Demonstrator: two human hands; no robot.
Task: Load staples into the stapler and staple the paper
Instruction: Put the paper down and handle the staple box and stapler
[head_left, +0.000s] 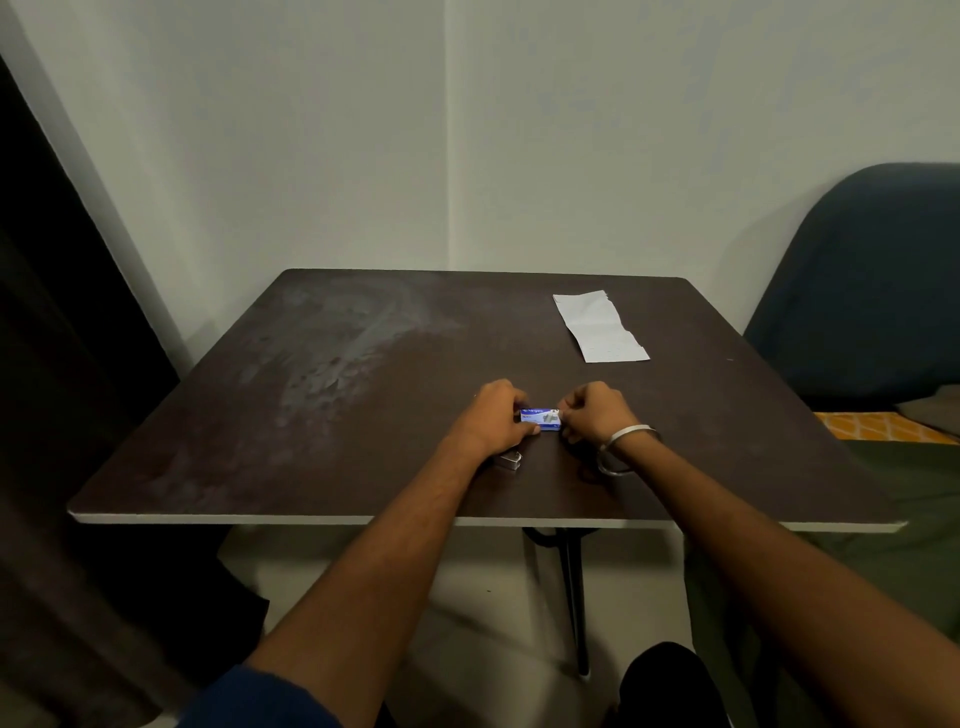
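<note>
A small blue staple box (541, 418) sits low over the dark table (363, 364), held between both hands. My left hand (493, 421) grips its left end with thumb and fingers. My right hand (597, 413), with a metal bangle on the wrist, pinches its right end, where a bit of silver shows. A small metallic stapler (509, 460) lies on the table just under my left wrist, partly hidden by it. A folded white paper (600, 326) lies flat at the far right of the table, well away from both hands.
The table's white front edge (363, 518) runs below my forearms. A dark blue chair back (872, 280) stands to the right, with a yellow patterned cloth (883, 427) beside it. A dark curtain (52, 312) hangs at the left.
</note>
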